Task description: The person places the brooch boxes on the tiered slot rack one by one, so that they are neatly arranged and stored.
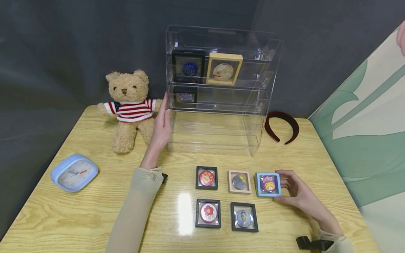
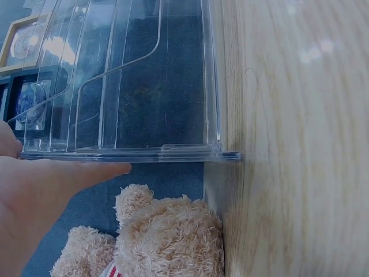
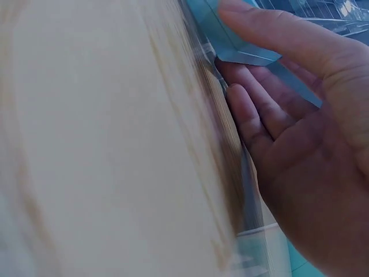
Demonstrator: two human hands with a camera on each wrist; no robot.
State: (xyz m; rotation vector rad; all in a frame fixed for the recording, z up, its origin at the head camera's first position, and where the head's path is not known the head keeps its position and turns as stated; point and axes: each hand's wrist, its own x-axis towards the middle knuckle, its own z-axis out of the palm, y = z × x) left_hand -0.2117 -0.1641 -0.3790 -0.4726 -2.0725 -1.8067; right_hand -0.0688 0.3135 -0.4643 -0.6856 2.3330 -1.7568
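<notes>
My left hand [image 1: 162, 128] rests against the left side of a clear acrylic display rack [image 1: 215, 135], fingers straight along its edge. Between thumb and fingers, my right hand [image 1: 295, 189] pinches the right edge of a blue-framed badge case [image 1: 268, 184] with a bear on a purple badge. The right wrist view shows the blue frame [image 3: 230, 34] between thumb and fingers. Beside it lies a pink-framed case [image 1: 239, 181]. Several black-framed cases, one with a red badge [image 1: 206, 178], lie left and in front. On the rack stand a yellow-framed case [image 1: 224, 69] and two black-framed cases [image 1: 188, 66].
A teddy bear [image 1: 129, 109] in a striped shirt sits left of the rack, close to my left hand. At the table's left lies a blue clock [image 1: 74, 173]. A dark red headband [image 1: 282, 127] lies right of the rack. A dark curtain [image 1: 63, 45] hangs behind.
</notes>
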